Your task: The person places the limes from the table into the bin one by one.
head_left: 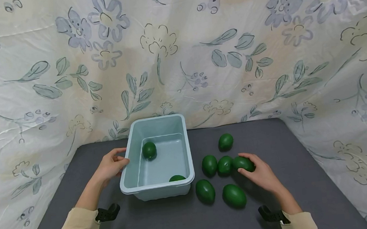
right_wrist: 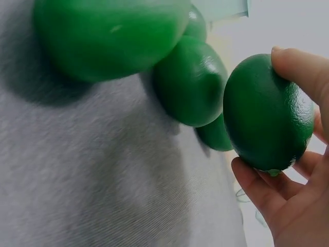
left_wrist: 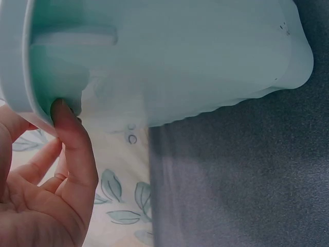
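Observation:
My right hand point(head_left: 261, 173) holds a dark green, glossy lime point(head_left: 244, 164) by its ends, between thumb and fingers. In the right wrist view this lime point(right_wrist: 264, 116) hangs over the table, its small stem nub showing. Close to its left, another lime point(head_left: 225, 166) lies on the table, with several more around it. At the left, a pale blue-green plastic bin point(head_left: 158, 187) stands upright with two limes inside, one lime point(head_left: 149, 150) at its left side and one lime point(head_left: 177, 178) partly hidden by the near rim. My left hand point(head_left: 112, 167) grips the bin's left rim, fingertips tucked beneath it.
Loose limes lie right of the bin: a far lime point(head_left: 226, 141), a near lime point(head_left: 234, 196) and a lime point(head_left: 205, 191) close to the bin's corner. The dark grey table point(head_left: 167, 223) ends at a floral curtain point(head_left: 179, 67) behind and along both sides.

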{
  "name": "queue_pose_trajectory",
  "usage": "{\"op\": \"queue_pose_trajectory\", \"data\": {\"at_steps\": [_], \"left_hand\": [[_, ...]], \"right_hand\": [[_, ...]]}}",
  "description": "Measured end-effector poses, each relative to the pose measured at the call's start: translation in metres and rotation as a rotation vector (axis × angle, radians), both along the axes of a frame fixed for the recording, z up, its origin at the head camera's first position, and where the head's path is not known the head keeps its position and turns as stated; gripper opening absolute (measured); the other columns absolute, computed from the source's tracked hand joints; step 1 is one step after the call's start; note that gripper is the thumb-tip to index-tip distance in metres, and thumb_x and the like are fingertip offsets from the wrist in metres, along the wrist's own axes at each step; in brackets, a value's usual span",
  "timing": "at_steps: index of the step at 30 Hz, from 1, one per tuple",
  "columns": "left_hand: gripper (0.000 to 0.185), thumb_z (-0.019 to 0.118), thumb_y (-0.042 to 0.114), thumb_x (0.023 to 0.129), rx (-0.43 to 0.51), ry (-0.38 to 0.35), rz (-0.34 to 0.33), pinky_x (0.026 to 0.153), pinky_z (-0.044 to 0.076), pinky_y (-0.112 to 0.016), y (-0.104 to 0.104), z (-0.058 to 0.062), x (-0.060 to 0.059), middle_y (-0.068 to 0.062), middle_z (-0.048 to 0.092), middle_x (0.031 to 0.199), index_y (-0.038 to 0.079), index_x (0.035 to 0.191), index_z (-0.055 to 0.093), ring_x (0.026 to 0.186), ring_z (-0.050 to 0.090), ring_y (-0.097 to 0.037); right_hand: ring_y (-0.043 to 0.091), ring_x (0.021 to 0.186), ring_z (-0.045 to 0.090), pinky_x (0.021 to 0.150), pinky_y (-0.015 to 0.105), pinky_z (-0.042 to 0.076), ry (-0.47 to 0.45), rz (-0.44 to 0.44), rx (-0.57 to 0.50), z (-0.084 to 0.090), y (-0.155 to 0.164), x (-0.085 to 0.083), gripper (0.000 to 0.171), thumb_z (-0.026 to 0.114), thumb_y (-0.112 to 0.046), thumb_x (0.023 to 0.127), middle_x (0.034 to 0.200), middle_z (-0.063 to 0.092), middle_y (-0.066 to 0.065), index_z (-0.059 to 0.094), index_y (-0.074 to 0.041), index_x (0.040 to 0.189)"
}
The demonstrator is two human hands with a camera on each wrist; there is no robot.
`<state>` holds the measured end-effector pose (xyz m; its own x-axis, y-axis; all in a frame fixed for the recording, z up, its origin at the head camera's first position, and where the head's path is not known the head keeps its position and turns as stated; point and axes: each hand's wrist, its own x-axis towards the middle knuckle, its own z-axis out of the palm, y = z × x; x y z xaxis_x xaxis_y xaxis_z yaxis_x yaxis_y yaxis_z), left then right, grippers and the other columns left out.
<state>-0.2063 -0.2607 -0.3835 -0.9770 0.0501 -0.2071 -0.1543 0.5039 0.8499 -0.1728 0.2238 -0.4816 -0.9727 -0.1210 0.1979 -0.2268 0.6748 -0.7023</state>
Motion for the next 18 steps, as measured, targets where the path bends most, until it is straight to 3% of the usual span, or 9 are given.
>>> {"op": "queue_pose_trajectory", "data": {"at_steps": [18], "left_hand": [[0.058,0.054,0.012,0.089,0.015,-0.007,-0.005,0.064,0.055,-0.038,0.002,0.003,0.003,-0.018,0.06,0.101,0.002,0.14,0.029,0.072,0.062,-0.015]], "right_hand": [[0.024,0.099,0.056,0.076,0.04,0.047,0.034,0.048,-0.023,0.034,-0.012,-0.021,0.057,0.066,-0.037,0.083,0.124,0.05,0.008,0.047,-0.018,0.133]]}}
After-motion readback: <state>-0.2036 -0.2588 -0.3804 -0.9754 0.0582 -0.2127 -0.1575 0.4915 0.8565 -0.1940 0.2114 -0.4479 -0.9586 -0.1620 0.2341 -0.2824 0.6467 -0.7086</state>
